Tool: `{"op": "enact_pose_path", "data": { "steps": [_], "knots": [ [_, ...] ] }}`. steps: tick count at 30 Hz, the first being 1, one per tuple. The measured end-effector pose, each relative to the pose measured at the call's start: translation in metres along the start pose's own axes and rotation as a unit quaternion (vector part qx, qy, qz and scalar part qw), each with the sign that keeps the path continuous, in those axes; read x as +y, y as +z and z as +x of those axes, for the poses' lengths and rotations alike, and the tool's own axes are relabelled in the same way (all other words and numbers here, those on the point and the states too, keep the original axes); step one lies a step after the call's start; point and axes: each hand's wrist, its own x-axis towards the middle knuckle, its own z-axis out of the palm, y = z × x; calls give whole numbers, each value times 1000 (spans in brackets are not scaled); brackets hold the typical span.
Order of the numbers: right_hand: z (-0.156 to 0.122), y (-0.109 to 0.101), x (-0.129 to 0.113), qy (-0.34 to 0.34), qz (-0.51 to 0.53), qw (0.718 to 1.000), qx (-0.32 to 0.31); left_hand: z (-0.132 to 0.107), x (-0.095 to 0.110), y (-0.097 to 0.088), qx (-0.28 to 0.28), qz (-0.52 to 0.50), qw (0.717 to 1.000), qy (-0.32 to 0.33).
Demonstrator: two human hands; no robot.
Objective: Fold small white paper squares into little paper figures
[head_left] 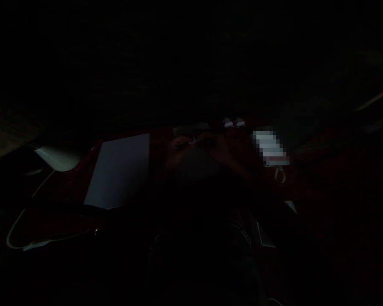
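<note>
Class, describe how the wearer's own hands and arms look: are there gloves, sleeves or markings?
The left grip and right grip are bare hands, with no gloves visible. A dark sleeve seems to cover part of the right arm. Any markings are too dark to tell.

A dim place, kind hard to tell, pale sheet near the reddish surface's far edge.

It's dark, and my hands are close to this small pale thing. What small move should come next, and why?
I'd probably bring your left hand and right hand, with the small pale thing between them, slightly left toward the pale rectangle: it's among the brightest surfaces, while your hands sit in shadow, their grip too dark to read.
</note>
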Motion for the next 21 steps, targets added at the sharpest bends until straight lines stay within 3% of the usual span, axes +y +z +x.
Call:
{"op": "enact_pose_path", "data": {
  "steps": [21],
  "knots": [
    [-1, -2, -4, 10, -11, 1000, -1, -2, 8, 2, -4, -12, 1000, -8]
  ]
}}
